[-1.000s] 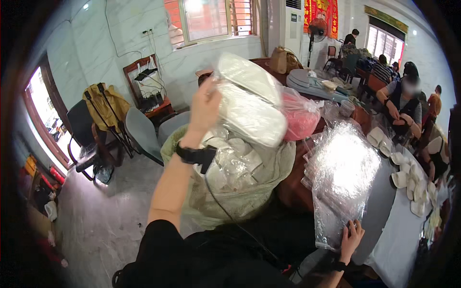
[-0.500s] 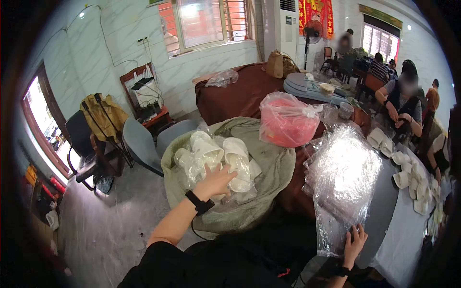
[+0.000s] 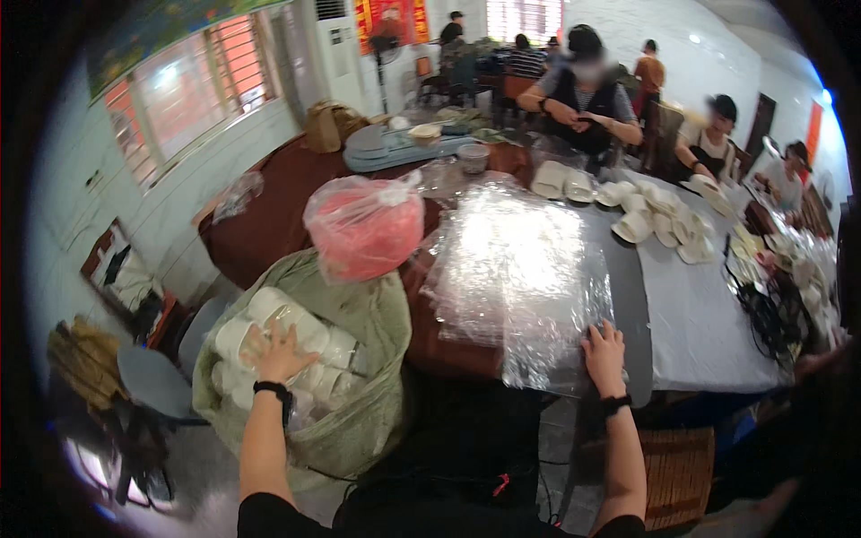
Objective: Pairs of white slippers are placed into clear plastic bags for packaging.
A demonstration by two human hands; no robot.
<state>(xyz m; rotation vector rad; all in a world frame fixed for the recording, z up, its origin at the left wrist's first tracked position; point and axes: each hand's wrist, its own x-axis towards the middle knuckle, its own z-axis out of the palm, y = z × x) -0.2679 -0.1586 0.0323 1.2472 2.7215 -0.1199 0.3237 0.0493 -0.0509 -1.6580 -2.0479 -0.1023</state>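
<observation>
Fingers spread, my left hand (image 3: 280, 357) lies on white slippers (image 3: 289, 314) wrapped in clear plastic. These fill an open pale green woven sack (image 3: 387, 309) at the left of the table. My right hand (image 3: 606, 360) rests, fingers stretched out, on the near right edge of a stack of shiny clear plastic bags (image 3: 516, 269). The stack lies flat on the table, with glare over its far part. Neither hand is closed on anything. A clear bag of pink-red contents (image 3: 366, 229) sits just beyond the sack.
Loose cream slippers (image 3: 659, 215) lie on the white-covered table (image 3: 708, 332) at the right, near a tangle of black straps (image 3: 767, 314). Across the table a person (image 3: 587, 99) works; others sit farther off. A wooden slatted seat (image 3: 679, 475) stands near my right arm.
My view has swung to the right, showing more of the slipper-covered table. My left hand still touches the bagged slippers, its fingers now spread wider; my right hand stays at the plastic bags.
</observation>
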